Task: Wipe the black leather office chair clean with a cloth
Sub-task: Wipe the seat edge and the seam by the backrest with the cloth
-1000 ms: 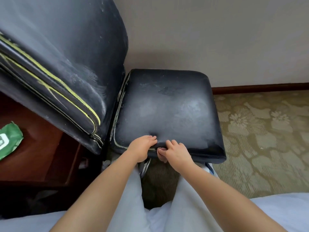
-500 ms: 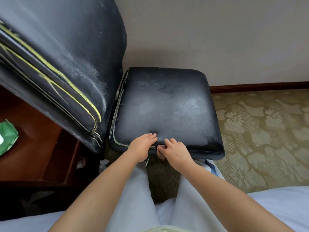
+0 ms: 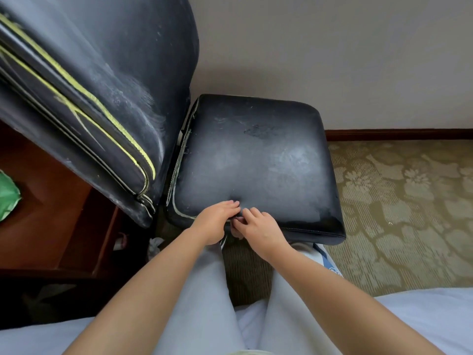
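Black leather, dulled by a grey film of dust, covers the seat [image 3: 256, 170] of the office chair, which fills the middle of the head view with its backrest [image 3: 89, 80] rising at ten o'clock. Compared with a second ago almost nothing has changed: both hands stay at the seat's near edge, at six o'clock of the cushion, and only the view has drifted slightly. The left hand [image 3: 215, 221] lies with fingers together, curled over the edge so the leather dimples beneath them. The right hand [image 3: 258, 230] curls its fingers just beside it, thumb tucked under; whether it pinches anything I cannot tell. No cloth shows in either hand, so wiping seems not yet begun. Pale smears and scuffs mark the seat centre and the backrest, and yellow piping runs along the backrest's edge.
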A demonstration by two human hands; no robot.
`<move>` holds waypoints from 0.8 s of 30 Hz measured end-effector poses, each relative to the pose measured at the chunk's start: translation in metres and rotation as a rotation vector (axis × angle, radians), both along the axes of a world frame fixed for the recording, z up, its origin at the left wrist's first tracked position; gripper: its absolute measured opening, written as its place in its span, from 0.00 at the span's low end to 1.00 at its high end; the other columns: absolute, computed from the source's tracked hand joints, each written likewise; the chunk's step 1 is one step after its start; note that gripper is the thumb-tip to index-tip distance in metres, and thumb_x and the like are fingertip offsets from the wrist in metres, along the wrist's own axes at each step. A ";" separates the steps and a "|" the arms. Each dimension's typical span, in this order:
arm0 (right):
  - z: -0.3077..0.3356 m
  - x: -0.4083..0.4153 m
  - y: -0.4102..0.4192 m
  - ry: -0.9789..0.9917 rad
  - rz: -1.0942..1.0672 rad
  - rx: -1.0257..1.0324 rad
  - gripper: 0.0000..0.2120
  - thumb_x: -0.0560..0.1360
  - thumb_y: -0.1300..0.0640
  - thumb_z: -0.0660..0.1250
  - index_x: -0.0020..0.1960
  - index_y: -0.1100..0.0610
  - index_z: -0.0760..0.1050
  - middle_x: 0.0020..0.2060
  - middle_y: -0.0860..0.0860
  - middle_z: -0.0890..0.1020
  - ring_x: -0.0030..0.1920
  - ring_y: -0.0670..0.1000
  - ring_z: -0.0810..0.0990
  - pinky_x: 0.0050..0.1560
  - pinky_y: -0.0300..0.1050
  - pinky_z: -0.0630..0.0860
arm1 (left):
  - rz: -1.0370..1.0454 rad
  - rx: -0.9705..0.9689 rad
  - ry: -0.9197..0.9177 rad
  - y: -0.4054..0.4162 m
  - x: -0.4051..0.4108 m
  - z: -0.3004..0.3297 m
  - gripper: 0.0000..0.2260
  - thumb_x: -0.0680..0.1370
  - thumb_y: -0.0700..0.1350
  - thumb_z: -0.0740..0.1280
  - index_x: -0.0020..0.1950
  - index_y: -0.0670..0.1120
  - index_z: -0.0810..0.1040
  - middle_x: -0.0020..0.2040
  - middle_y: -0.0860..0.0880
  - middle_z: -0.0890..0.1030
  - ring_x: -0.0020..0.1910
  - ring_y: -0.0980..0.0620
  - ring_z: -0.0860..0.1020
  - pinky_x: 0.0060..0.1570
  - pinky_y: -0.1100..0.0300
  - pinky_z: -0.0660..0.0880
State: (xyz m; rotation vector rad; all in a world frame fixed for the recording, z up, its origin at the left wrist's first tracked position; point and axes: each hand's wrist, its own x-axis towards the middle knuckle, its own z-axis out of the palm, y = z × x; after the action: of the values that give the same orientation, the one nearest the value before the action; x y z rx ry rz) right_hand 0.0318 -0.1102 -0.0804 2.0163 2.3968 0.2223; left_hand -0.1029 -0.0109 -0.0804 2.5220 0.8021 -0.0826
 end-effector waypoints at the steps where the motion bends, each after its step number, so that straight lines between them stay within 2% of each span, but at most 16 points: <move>1: -0.001 0.000 0.000 0.003 0.011 0.002 0.14 0.56 0.57 0.78 0.41 0.53 0.81 0.35 0.50 0.76 0.33 0.52 0.75 0.27 0.41 0.66 | 0.004 -0.003 -0.006 0.000 -0.001 0.000 0.32 0.75 0.28 0.59 0.77 0.46 0.58 0.78 0.51 0.58 0.77 0.55 0.54 0.74 0.64 0.50; 4: -0.004 0.013 -0.010 -0.022 0.058 0.021 0.17 0.57 0.56 0.77 0.45 0.52 0.81 0.35 0.50 0.75 0.33 0.51 0.74 0.28 0.41 0.66 | 0.007 -0.018 -0.022 0.001 -0.003 -0.002 0.32 0.75 0.27 0.58 0.77 0.47 0.60 0.78 0.51 0.58 0.76 0.56 0.54 0.74 0.63 0.50; 12: -0.010 0.001 0.003 -0.014 0.071 0.096 0.16 0.57 0.56 0.78 0.45 0.52 0.82 0.37 0.50 0.77 0.34 0.51 0.75 0.29 0.41 0.67 | -0.014 -0.004 -0.031 0.001 -0.004 -0.001 0.30 0.78 0.29 0.58 0.78 0.46 0.57 0.78 0.51 0.56 0.77 0.56 0.53 0.72 0.68 0.47; 15: -0.011 0.013 -0.008 -0.031 0.097 0.101 0.17 0.59 0.56 0.77 0.47 0.51 0.81 0.36 0.50 0.75 0.34 0.52 0.73 0.29 0.42 0.66 | -0.025 -0.010 -0.021 0.003 -0.004 -0.001 0.32 0.76 0.28 0.59 0.77 0.47 0.58 0.78 0.52 0.56 0.77 0.56 0.52 0.73 0.66 0.48; 21: -0.012 -0.004 0.003 -0.011 0.047 0.126 0.14 0.58 0.58 0.76 0.42 0.53 0.80 0.38 0.50 0.77 0.35 0.51 0.74 0.29 0.42 0.67 | -0.006 -0.056 -0.026 0.006 -0.005 0.001 0.31 0.76 0.28 0.58 0.77 0.46 0.61 0.77 0.52 0.59 0.76 0.56 0.55 0.72 0.68 0.49; 24: -0.014 -0.004 0.003 0.008 0.043 0.117 0.16 0.58 0.58 0.77 0.46 0.52 0.81 0.39 0.50 0.77 0.35 0.52 0.74 0.30 0.43 0.67 | -0.015 -0.078 -0.024 0.006 -0.004 0.003 0.30 0.76 0.28 0.58 0.76 0.46 0.62 0.77 0.52 0.59 0.76 0.56 0.55 0.72 0.68 0.49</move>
State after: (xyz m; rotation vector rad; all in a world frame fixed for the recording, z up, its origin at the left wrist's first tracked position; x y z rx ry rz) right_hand 0.0280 -0.1070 -0.0940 2.0170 2.4896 0.3641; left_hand -0.1068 -0.0044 -0.0771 2.4515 0.7558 -0.0872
